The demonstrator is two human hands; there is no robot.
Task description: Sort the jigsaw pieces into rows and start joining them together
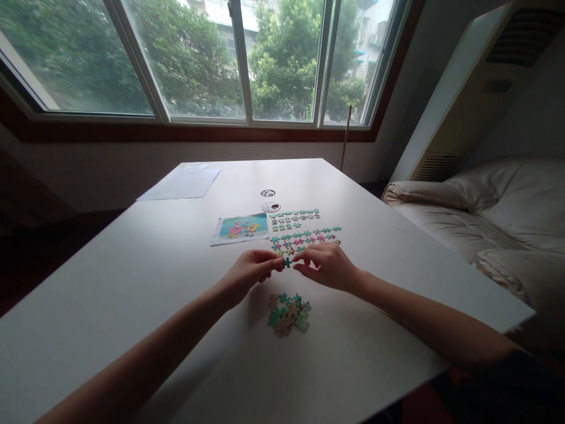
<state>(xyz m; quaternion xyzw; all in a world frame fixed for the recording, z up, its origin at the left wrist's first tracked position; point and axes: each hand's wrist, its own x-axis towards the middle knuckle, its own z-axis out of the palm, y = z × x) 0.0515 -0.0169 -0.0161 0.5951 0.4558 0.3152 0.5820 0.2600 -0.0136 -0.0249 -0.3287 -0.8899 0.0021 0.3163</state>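
Between my hands is a green puzzle piece (287, 262). My left hand (256, 267) pinches its left edge between thumb and fingers. My right hand (329, 265) is close by on the right, thumb and fingers parted, with the fingertips just short of the piece. Beyond the hands lie rows of puzzle pieces (306, 233), green, pink and yellow, partly covered by my right hand. Nearer to me sits a loose heap of puzzle pieces (288, 316), some green and some showing a tan side. A colourful cartoon picture sheet (241, 228) lies left of the rows.
Two small round items (271, 207) lie behind the rows on the white table (132, 282). White paper sheets (183, 182) rest at the far left corner. A pale sofa (477, 218) stands along the right, and a window (282, 65) is beyond the table.
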